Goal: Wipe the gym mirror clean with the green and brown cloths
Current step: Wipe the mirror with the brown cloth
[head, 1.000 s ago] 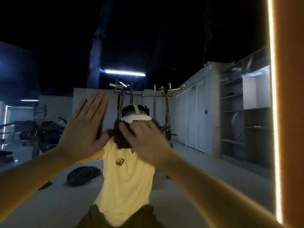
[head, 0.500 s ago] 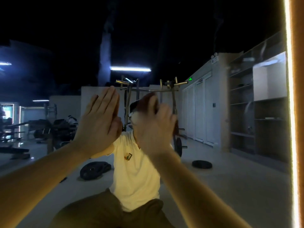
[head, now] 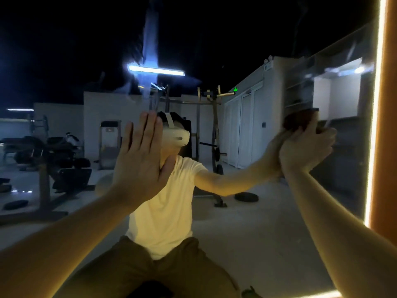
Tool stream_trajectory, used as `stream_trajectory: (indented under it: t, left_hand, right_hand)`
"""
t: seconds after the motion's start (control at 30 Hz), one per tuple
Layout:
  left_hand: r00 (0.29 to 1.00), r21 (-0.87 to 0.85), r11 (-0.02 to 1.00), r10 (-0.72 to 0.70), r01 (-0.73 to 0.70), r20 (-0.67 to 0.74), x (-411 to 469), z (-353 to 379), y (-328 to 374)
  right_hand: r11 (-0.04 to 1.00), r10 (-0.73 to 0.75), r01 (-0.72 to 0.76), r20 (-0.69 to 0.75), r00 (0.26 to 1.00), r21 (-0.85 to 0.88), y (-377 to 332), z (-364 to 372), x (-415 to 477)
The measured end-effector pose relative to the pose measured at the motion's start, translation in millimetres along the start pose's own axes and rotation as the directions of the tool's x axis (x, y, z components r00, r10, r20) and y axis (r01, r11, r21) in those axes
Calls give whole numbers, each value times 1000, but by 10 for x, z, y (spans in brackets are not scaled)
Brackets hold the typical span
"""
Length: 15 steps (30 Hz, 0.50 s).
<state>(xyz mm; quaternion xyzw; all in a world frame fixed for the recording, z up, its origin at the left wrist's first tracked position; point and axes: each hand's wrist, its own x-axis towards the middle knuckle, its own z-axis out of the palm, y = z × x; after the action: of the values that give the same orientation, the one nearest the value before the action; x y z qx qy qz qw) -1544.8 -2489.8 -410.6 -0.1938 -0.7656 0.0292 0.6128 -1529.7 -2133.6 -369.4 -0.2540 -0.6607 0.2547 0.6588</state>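
The gym mirror (head: 247,244) fills almost the whole head view and reflects a person in a white shirt and the gym behind. My left hand (head: 139,160) lies flat on the glass near the middle, fingers straight and together, pointing up. My right hand (head: 305,149) is far to the right, close to the lit edge, and grips a bunched brown cloth (head: 300,120) pressed against the mirror. This hand and cloth are motion-blurred. A small green shape (head: 249,293) shows at the bottom edge; whether it is the green cloth I cannot tell.
A glowing light strip (head: 374,125) and an orange frame (head: 390,104) border the mirror on the right and bottom right. The reflection shows a weight rack (head: 206,134), benches (head: 53,160), weight plates (head: 246,196) on the floor and white cabinets (head: 242,130).
My right hand has swept the brown cloth from the middle of the mirror far to the right and slightly up. My left hand stays flat on the glass.
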Motion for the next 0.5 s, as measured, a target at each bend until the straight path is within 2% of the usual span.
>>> stream_trajectory:
  t: [0.03, 0.07, 0.13, 0.2, 0.27, 0.3, 0.33, 0.37, 0.4, 0.43, 0.47, 0.5]
  left_hand:
    - [1000, -13, 1000, 10, -10, 0, 5, 0, 0]
    - [1000, -24, 1000, 15, -15, -1, 6, 6, -1]
    - [1000, -35, 999, 16, -17, -21, -5, 13, -3]
    - [999, -39, 999, 18, -20, -46, -20, 14, -16]
    - [997, -51, 998, 34, -38, -66, -37, -5, -41]
    - [996, -55, 997, 48, -52, -69, -50, -12, -54]
    - [996, -54, 996, 63, -67, -68, -63, -15, -63]
    - [996, -46, 996, 69, -72, -63, -71, -17, -65]
    - [997, -32, 997, 63, -65, -53, -76, -21, -60]
    - [998, -16, 998, 52, -53, -40, -76, -18, -49]
    - [999, 2, 999, 39, -39, -30, -77, -10, -32]
    - [999, 17, 999, 30, -29, -25, -78, -1, -17]
  right_hand:
    - [999, 51, -51, -29, 998, 13, -188, 17, -153]
    - [998, 30, -28, -35, 999, 49, -381, 26, -368]
    - [979, -128, 125, 8, 992, 163, -728, 18, -952]
    - [911, -335, 294, 104, 936, 289, -926, -60, -1635]
    - [791, -590, 508, 206, 781, 341, -901, -112, -2191]
    - [692, -716, 636, 208, 667, 343, -808, -130, -2319]
    - [558, -830, 760, 212, 516, 334, -696, -142, -2270]
    - [454, -890, 818, 212, 403, 352, -567, -117, -2099]
    - [426, -903, 829, 223, 366, 362, -451, -184, -1864]
    - [477, -875, 796, 282, 393, 372, -339, -261, -1600]
    - [519, -846, 820, 280, 453, 243, -193, -300, -1304]
    - [608, -785, 771, 287, 549, 189, -14, -316, -1018]
